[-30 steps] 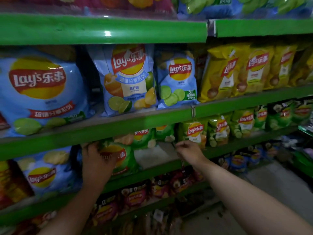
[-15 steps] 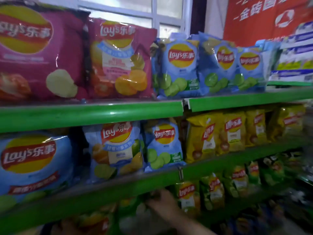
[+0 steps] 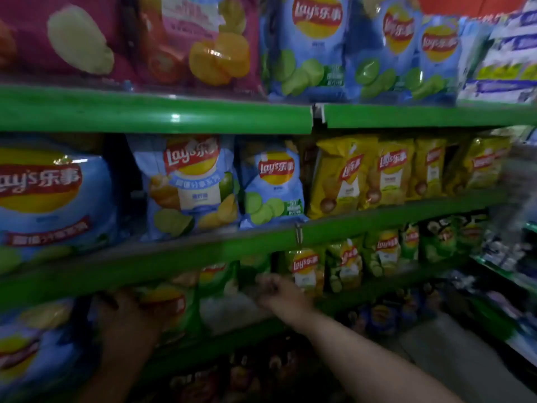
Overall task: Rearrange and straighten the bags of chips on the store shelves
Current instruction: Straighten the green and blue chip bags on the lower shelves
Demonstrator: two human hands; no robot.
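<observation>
The person reaches both bare arms to the third shelf (image 3: 232, 334) down, in the shadow under the green lip of the middle shelf (image 3: 203, 253). The left hand (image 3: 125, 314) lies back-up against the left side of a large green bag of chips (image 3: 171, 308), which stands at the front of that shelf and leans a little. Its fingers point up toward the bag's top edge, but whether they are grasping it or only touching cannot be told. The right hand (image 3: 280, 289) is blurred; it sits just left of a row of small green bags (image 3: 308, 270) standing upright – whether its fingers are clenched, released or grasping something also cannot be told. Between the two hands is a bare pale patch of shelf (image 3: 229, 308).

On the middle shelf stand a big blue bag (image 3: 49, 199), two smaller blue bags (image 3: 189, 184) side by side, and a run of yellow bags (image 3: 345, 175) to the right. The top shelf (image 3: 157, 112) carries magenta bags (image 3: 58, 39) on the left and blue bags (image 3: 311, 45) on the right. Another blue bag (image 3: 29, 347) stands left of the left hand – partly hidden by the forearm.
</observation>
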